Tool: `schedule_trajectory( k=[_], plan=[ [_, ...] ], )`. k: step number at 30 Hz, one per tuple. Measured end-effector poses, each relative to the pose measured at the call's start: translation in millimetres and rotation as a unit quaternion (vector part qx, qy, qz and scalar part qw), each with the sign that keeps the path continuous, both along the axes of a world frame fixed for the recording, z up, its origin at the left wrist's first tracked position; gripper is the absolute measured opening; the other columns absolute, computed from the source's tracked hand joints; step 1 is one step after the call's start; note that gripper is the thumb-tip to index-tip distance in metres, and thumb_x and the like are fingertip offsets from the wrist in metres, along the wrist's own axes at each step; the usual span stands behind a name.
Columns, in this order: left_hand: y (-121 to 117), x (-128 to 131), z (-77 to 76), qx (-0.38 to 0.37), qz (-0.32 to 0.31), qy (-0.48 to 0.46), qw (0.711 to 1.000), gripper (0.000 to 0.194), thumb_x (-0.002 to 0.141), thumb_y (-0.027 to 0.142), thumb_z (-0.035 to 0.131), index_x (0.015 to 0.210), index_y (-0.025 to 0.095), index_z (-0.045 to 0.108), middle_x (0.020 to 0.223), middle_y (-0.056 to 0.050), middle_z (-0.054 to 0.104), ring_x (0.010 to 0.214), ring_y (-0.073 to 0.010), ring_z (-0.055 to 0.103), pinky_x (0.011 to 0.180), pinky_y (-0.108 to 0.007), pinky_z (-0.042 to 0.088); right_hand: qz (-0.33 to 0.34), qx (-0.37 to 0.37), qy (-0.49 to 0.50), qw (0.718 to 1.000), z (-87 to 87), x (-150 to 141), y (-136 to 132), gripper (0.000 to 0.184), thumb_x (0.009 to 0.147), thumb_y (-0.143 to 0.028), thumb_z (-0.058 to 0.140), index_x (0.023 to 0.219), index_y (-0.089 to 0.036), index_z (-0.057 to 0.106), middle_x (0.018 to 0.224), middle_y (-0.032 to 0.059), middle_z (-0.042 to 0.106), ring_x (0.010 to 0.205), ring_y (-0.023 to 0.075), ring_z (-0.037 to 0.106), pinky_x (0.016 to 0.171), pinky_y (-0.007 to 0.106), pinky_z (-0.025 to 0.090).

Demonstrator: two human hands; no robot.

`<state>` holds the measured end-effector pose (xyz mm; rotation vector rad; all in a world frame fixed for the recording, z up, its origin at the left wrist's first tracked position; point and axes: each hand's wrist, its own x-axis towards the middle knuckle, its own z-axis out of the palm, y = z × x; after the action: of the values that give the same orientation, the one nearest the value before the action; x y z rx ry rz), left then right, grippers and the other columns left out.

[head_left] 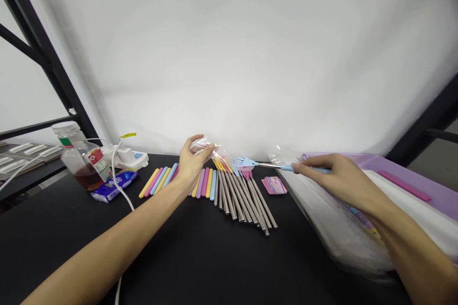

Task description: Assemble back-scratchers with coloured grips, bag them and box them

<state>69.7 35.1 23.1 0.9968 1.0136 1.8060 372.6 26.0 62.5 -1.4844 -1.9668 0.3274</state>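
Head view: two bare hands work above a black counter (171,262), close to its back edge, where it meets the white wall. The right hand (334,174) pinches the handle of a light-blue scratcher (285,167) between thumb and forefinger. Its long axis runs roughly along the counter's back edge — handle to the right, hand-shaped head to the left, pointing at the left hand (189,164). That head lies nearer the left hand than the right, well apart from the fingers that grip the handle.

The left hand's thumb and fingers are curled around a piece of clear film (203,143), apparently pinching it; the film lies just left of the scratcher's head, roughly in line with the shaft. The head overlaps the coloured ends of the steel rods (243,200), though whether it touches them I cannot tell. These rods fan out from there toward the counter's front edge.

Pastel sticks (203,183) lie in a row beside the rods' left side, partly behind the left wrist. Pink cards (276,185) rest right of the rods, near a purple tray (384,164) at the counter's right end.
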Motion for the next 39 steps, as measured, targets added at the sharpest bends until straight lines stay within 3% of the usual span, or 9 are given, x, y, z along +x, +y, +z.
schedule_trajectory(
  k=[5,9,17,22,24,27,32,35,39],
  plan=[
    [-7,10,-3.4,-0.005,-0.036,0.014,0.999,0.058,0.067,0.03,0.085,0.116,0.02,0.054,0.087,-0.001,0.065,0.086,-0.0143,0.069,0.09,-0.033,0.055,0.052,-0.092,0.055,0.993,-6.6,-19,-2,0.047,0.085,-0.06,0.056,0.07,-0.017,0.069,0.06,0.0016,0.056,0.057,0.0151,0.049,0.053,0.029,0.034],
    [-14,17,-3.8,-0.007,-0.049,0.069,0.996,0.066,0.071,0.036,0.082,0.127,0.026,0.049,0.082,0.001,0.064,0.078,-0.0134,0.067,0.083,-0.032,0.056,0.116,-0.149,0.138,0.972,-13.0,-36,-4,0.048,0.085,-0.06,0.057,0.068,-0.016,0.062,0.054,-0.0046,0.032,0.05,0.0087,0.027,0.046,0.026,0.018],
    [-16,25,-6.9,0.035,-0.118,0.071,0.99,0.055,0.073,0.036,0.079,0.119,0.024,0.052,0.103,-0.006,0.069,0.087,-0.0186,0.069,0.081,-0.034,0.056,0.195,-0.222,0.211,0.932,-24.3,-62,-9,0.038,0.089,-0.049,0.057,0.081,-0.014,0.069,0.06,-0.0024,0.046,0.047,0.0065,0.032,0.042,0.022,0.024],
    [-11,13,1.0,0.032,-0.069,0.054,0.996,0.055,0.069,0.032,0.083,0.115,0.023,0.054,0.096,-0.004,0.069,0.09,-0.0176,0.068,0.088,-0.034,0.054,0.245,-0.236,0.238,0.91,-16.0,-48,-10,0.038,0.083,-0.034,0.069,0.118,-0.019,0.067,0.086,0.0057,0.07,0.076,0.0176,0.067,0.075,0.033,0.055],
    [-8,7,3.1,0.023,-0.051,0.032,0.998,0.058,0.068,0.031,0.084,0.117,0.024,0.054,0.095,-0.003,0.068,0.091,-0.0169,0.068,0.09,-0.035,0.053,0.266,-0.259,0.229,0.9,-12.0,-39,-10,0.04,0.078,-0.034,0.074,0.115,-0.019,0.069,0.095,0.0077,0.074,0.092,0.0231,0.07,0.092,0.041,0.053],
    [-7,5,3.1,0.008,-0.051,0.002,0.999,0.061,0.067,0.028,0.085,0.12,0.024,0.053,0.094,-0.002,0.068,0.094,-0.0174,0.068,0.094,-0.036,0.052,0.29,-0.277,0.21,0.892,-9.9,-34,-10,0.044,0.076,-0.037,0.077,0.116,-0.02,0.07,0.104,0.0084,0.074,0.1,0.0261,0.069,0.096,0.045,0.052],
    [-13,15,2.4,0.008,-0.117,-0.012,0.993,0.072,0.071,0.027,0.082,0.133,0.03,0.045,0.094,-0.003,0.07,0.1,-0.02,0.069,0.095,-0.038,0.052,0.24,-0.199,0.207,0.927,-16.1,-50,-13,0.041,0.078,-0.044,0.074,0.105,-0.015,0.075,0.078,0.0071,0.073,0.071,0.0213,0.069,0.069,0.037,0.058],
    [-19,23,3.8,0.008,-0.152,0.027,0.988,0.058,0.073,0.03,0.08,0.124,0.025,0.054,0.099,-0.006,0.07,0.102,-0.0221,0.068,0.091,-0.038,0.053,0.214,-0.077,0.156,0.961,-22.7,-61,-14,0.032,0.076,-0.046,0.075,0.091,-0.017,0.077,0.07,0.0041,0.068,0.061,0.0165,0.059,0.058,0.031,0.05],
    [-20,25,3.9,0.007,-0.167,0.034,0.985,0.042,0.073,0.031,0.08,0.108,0.018,0.061,0.101,-0.009,0.071,0.102,-0.0237,0.067,0.087,-0.035,0.052,0.217,0.084,0.115,0.966,-30.3,-66,-14,0.023,0.079,-0.042,0.074,0.087,-0.02,0.077,0.074,0.0035,0.063,0.062,0.0144,0.051,0.058,0.029,0.042]
  ],
)
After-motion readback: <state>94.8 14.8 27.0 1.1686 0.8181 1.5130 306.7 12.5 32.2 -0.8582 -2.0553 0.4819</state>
